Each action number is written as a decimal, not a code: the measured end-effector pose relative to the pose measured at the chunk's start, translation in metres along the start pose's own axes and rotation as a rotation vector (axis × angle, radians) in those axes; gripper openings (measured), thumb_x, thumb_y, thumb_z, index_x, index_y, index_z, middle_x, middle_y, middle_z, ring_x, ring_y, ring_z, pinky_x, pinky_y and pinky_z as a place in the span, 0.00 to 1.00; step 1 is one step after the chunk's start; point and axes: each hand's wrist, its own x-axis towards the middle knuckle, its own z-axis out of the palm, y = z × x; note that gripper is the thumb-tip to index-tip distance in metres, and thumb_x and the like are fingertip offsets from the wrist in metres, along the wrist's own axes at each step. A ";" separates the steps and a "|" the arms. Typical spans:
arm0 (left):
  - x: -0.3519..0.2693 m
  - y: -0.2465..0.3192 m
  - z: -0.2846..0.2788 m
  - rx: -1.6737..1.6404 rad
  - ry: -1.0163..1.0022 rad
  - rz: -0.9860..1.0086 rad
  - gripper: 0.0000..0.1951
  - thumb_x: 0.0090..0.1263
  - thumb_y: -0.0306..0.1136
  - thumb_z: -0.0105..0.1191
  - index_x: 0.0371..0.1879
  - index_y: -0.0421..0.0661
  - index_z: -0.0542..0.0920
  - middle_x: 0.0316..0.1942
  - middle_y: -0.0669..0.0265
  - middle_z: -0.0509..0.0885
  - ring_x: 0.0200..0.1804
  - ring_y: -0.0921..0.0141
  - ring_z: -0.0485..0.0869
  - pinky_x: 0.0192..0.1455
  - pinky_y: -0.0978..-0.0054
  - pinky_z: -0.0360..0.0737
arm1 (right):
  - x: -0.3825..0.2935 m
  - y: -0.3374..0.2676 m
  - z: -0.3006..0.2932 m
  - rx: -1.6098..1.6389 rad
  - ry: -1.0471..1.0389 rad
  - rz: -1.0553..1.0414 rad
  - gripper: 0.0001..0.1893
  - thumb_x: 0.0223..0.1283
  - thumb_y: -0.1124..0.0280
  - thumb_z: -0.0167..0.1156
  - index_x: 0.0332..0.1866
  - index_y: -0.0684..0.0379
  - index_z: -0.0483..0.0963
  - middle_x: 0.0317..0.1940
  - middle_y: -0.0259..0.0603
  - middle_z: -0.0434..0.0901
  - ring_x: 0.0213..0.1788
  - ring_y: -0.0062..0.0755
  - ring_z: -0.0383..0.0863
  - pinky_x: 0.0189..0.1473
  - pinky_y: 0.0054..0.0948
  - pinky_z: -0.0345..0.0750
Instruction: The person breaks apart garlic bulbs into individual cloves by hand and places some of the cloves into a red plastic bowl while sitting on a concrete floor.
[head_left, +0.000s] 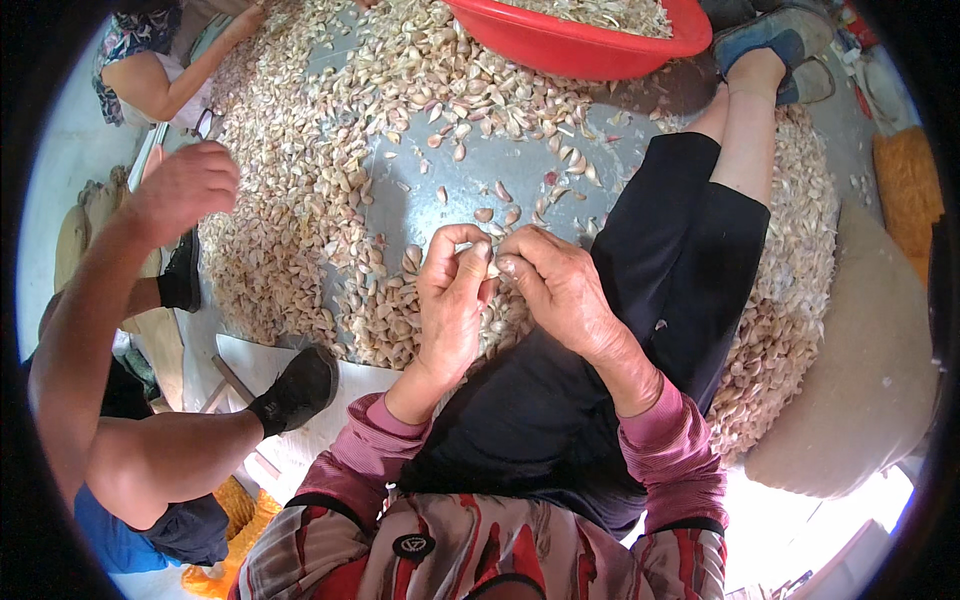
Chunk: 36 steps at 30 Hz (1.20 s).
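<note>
My left hand (455, 300) and my right hand (559, 289) meet in front of me, with fingertips close together. Between them they pinch a pale garlic clove (492, 270), mostly covered by the fingers, so its state cannot be told. Beneath my hands lies a heap of unpeeled garlic cloves (386, 319), which spreads left and away over the grey floor. A few loose cloves (484, 215) lie just beyond my fingertips.
A red plastic basin (577, 52) holding pale skins or cloves stands at the far side. My legs in black trousers (675, 225) stretch to the right, beside more garlic (795, 247) and a tan sack (870, 360). A person's arm (97, 315) reaches in at left; another person sits beyond.
</note>
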 end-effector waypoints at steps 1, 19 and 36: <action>-0.002 -0.001 0.000 -0.034 -0.020 -0.016 0.05 0.78 0.32 0.50 0.44 0.45 0.74 0.22 0.77 0.70 0.21 0.86 0.65 0.20 0.87 0.58 | -0.001 0.001 0.001 0.000 0.002 0.003 0.05 0.64 0.74 0.59 0.41 0.61 0.72 0.32 0.49 0.78 0.36 0.54 0.81 0.38 0.40 0.77; -0.003 -0.011 -0.024 -0.046 -0.141 0.177 0.06 0.75 0.27 0.51 0.46 0.40 0.76 0.40 0.61 0.82 0.35 0.74 0.80 0.38 0.75 0.78 | -0.010 0.012 0.004 0.266 0.099 0.284 0.10 0.70 0.68 0.57 0.37 0.65 0.76 0.20 0.48 0.71 0.22 0.29 0.67 0.28 0.30 0.72; -0.024 -0.010 -0.025 -0.023 -0.213 0.145 0.05 0.72 0.21 0.52 0.42 0.40 0.72 0.36 0.65 0.78 0.29 0.78 0.75 0.31 0.81 0.74 | -0.013 -0.008 0.011 0.147 -0.049 0.140 0.10 0.64 0.68 0.60 0.32 0.60 0.69 0.23 0.47 0.76 0.27 0.51 0.79 0.30 0.42 0.74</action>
